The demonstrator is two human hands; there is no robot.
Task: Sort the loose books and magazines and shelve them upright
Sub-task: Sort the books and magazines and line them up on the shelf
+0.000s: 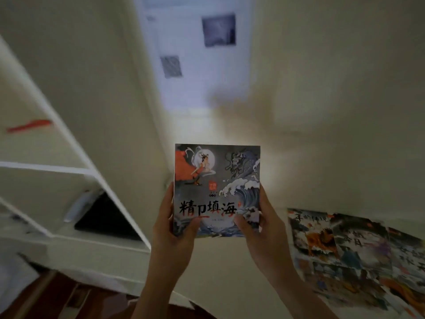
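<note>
Head view: a square picture book [217, 189] is held upright in mid-frame, cover facing the camera, above a pale surface [322, 111]. The cover shows a figure before a moon, a dragon, waves, and large black and red characters along the lower part.

The left hand [171, 231] grips the book's lower left edge, thumb curled over the front cover and the other fingers hidden behind it. The right hand [257, 229] grips the lower right edge, thumb pressed on the cover and fingers wrapped along the side. Both forearms rise from the near edge of the frame.

To the right, well apart from the held book, several loose picture books [358, 254] lie flat and overlapping on the pale surface; their covers are blurred.

To the left stands a white shelf unit [76, 169]. One lower compartment holds a dark flat item [110, 217] leaning at a tilt, with a pale slim item [79, 206] just beside it. A red streak [28, 125] shows higher on the shelf unit, too blurred to identify.

At the far centre, a white sheet [197, 54] bears two dark squares.
</note>
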